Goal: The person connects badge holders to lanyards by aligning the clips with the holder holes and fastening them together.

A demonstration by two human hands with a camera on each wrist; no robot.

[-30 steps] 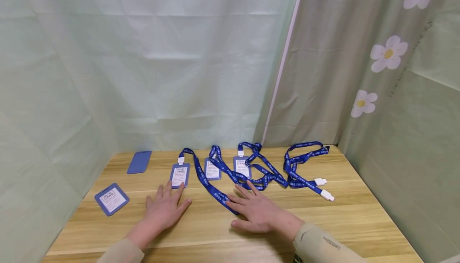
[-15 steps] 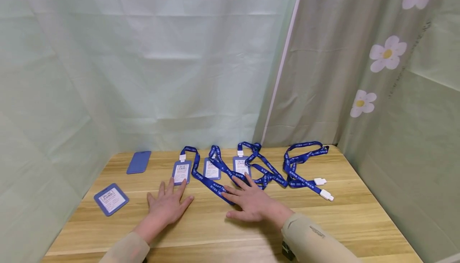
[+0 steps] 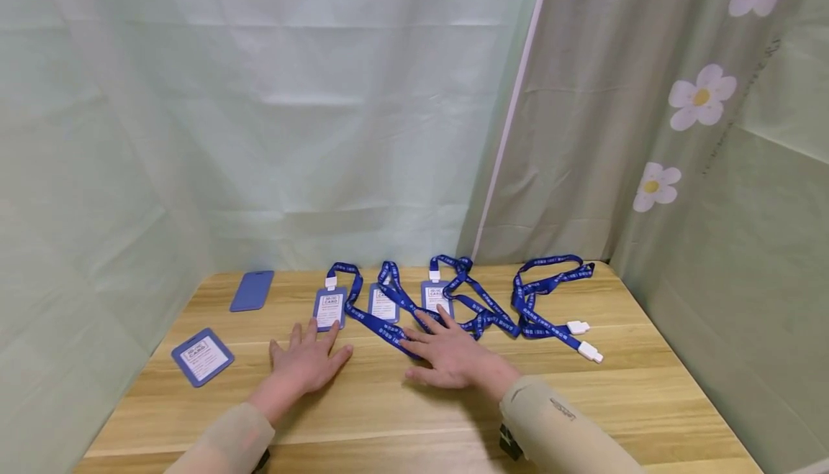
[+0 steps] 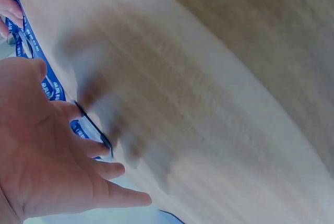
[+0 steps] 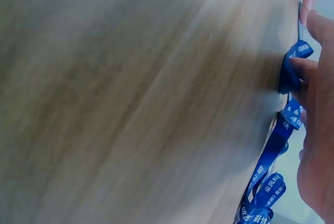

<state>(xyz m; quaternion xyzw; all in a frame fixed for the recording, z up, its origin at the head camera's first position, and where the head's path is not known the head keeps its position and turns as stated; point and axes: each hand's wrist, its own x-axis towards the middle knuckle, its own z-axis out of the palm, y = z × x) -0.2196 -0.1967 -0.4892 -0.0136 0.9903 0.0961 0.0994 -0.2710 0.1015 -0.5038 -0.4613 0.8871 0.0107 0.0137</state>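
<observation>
Fingers spread, my left hand [image 3: 301,365] lies at the near edge of a blue card holder [image 3: 329,308] with a white card inside; its fingertips reach that edge. A white clip joins this holder to a blue printed lanyard [image 3: 372,323]. My right hand [image 3: 447,352] rests with outstretched fingers over the lanyard's near end, hiding part of it. Its fingertips also reach toward another lanyard and the lower edge of a third card holder [image 3: 437,294]. Between them lies a second card holder [image 3: 383,305], partly covered by its lanyard. In the left wrist view the left hand [image 4: 57,156] shows extended fingers.
At the left lie a loose card holder [image 3: 203,357] and a plain blue holder [image 3: 252,291], face down. A looped lanyard [image 3: 550,294] with two white clips [image 3: 589,352] lies at the right. Curtains [image 3: 363,136] hang behind the wooden table [image 3: 382,424].
The card holder by my left hand has slid away from me and slightly right. My right hand and the lanyard end under it have moved farther back. Both hands stay spread.
</observation>
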